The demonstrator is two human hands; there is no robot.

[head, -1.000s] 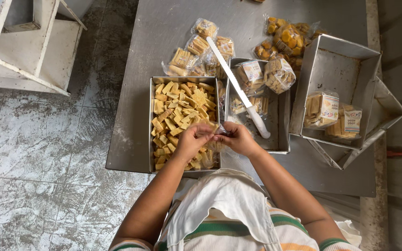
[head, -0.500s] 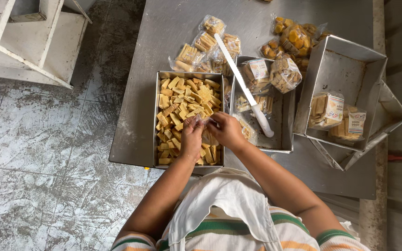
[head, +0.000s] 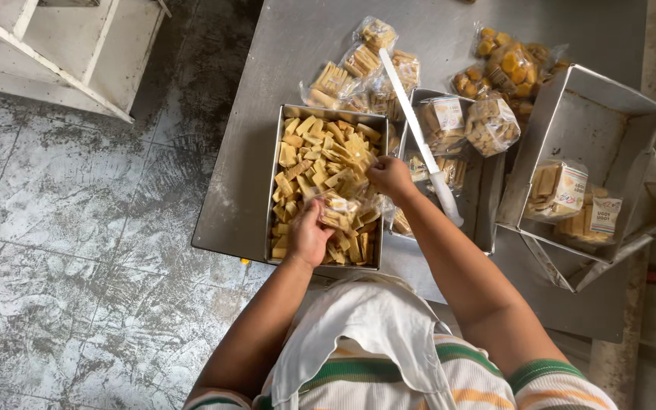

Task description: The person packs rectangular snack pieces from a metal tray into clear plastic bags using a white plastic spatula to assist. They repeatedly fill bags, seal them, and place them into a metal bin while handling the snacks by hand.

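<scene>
Steel table [head: 282, 91]: left hand [head: 309, 235] cups a clear bag [head: 341, 209] over the biscuit tray [head: 276, 163], fingers closed round it, steadying its mouth; right hand [head: 390, 176] pinches biscuits above.

Dull metal tray [head: 276, 152], glossy clear plastic bag [head: 341, 209], matt grey metal table [head: 282, 53], rough mottled floor [head: 55, 228]

Bare grey table [head: 282, 114] lies open left of the biscuit-filled metal tray [head: 276, 178]. Right side crowded: white-handled knife [head: 419, 140] across second tray [head: 487, 205], sealed biscuit bags [head: 491, 125], tilted metal tins [head: 609, 129].
</scene>
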